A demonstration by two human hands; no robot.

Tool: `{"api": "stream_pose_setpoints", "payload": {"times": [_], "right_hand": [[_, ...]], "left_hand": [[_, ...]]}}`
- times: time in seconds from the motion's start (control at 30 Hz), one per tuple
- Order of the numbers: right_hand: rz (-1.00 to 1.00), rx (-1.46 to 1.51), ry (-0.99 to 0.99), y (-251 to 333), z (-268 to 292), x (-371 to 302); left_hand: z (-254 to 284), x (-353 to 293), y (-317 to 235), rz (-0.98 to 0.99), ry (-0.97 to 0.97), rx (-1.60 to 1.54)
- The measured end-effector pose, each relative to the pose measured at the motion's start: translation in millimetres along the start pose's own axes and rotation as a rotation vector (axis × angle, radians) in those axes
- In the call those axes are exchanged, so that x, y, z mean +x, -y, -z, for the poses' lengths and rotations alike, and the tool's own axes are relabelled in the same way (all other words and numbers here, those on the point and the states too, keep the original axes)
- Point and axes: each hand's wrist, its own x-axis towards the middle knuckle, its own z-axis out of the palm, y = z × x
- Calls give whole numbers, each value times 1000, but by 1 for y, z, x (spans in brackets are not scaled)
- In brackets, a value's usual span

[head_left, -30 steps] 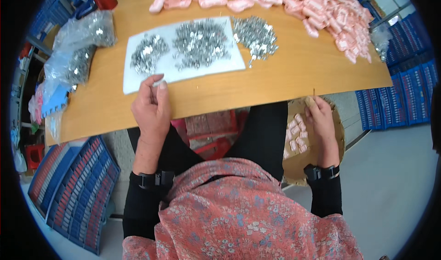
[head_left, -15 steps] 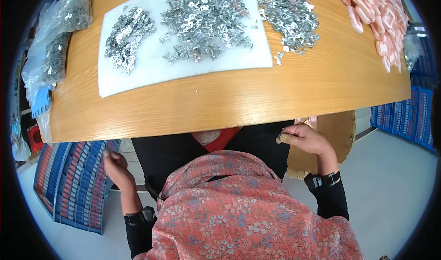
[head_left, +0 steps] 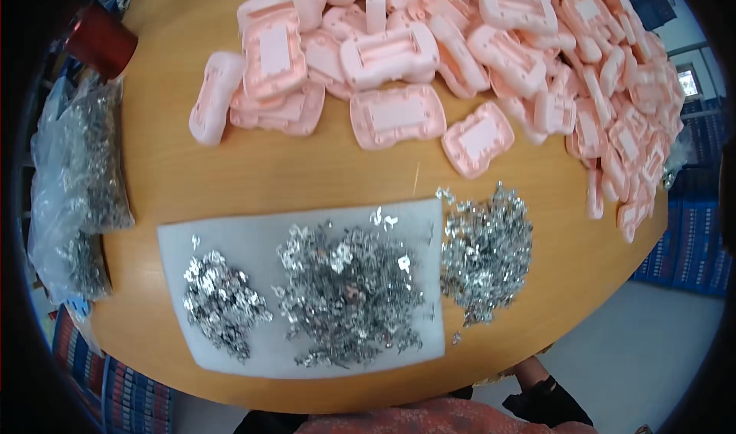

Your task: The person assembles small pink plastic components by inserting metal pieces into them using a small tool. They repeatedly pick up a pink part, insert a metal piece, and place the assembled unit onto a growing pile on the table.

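Only the wrist and back part of my right hand (head_left: 530, 369) show, below the table's front edge at the lower right. Its fingers are hidden under the edge, so I cannot tell what they hold. My left hand is out of the picture. On the table, a white foam sheet (head_left: 230, 233) bears two heaps of small shiny metal clips: a smaller heap (head_left: 224, 300) on the left and a larger heap (head_left: 349, 300) in the middle. A third heap of metal pieces (head_left: 491, 254) lies on the wood just right of the sheet.
Many pink plastic shells (head_left: 391, 54) are piled across the far side and right of the wooden table (head_left: 307, 181). Clear bags of metal parts (head_left: 84, 166) line the left edge, near a red cylindrical container (head_left: 102, 41). Blue racks (head_left: 138, 388) stand on the floor beyond the edges.
The view has tilted up toward the far table, bringing the pink shells and red container into sight. My left hand has left the picture, and my right hand's fingers are now hidden.
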Motion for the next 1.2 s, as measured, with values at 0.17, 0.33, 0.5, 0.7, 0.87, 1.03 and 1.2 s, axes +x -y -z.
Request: {"api": "stream_pose_setpoints", "payload": {"times": [0.17,0.33,0.5,0.7,0.87,1.03,1.2], "right_hand": [[-40,36,-28,20,14,-5],[-23,32,-51,17,10,-4],[41,17,-24,-11,-5,-16],[36,-95,110,-14,-41,-64],[424,-37,59,-20,-54,-106],[562,-30,-77,-7,-87,-128],[653,-41,-97,4,-114,-138]], "left_hand": [[11,6,-32,-33,8,18],[18,24,-33,-97,18,94],[32,47,-12,-204,4,225],[62,69,34,-444,-17,459],[82,87,75,-666,-20,621],[68,30,80,-534,78,447],[47,-34,72,-369,78,190]]}}
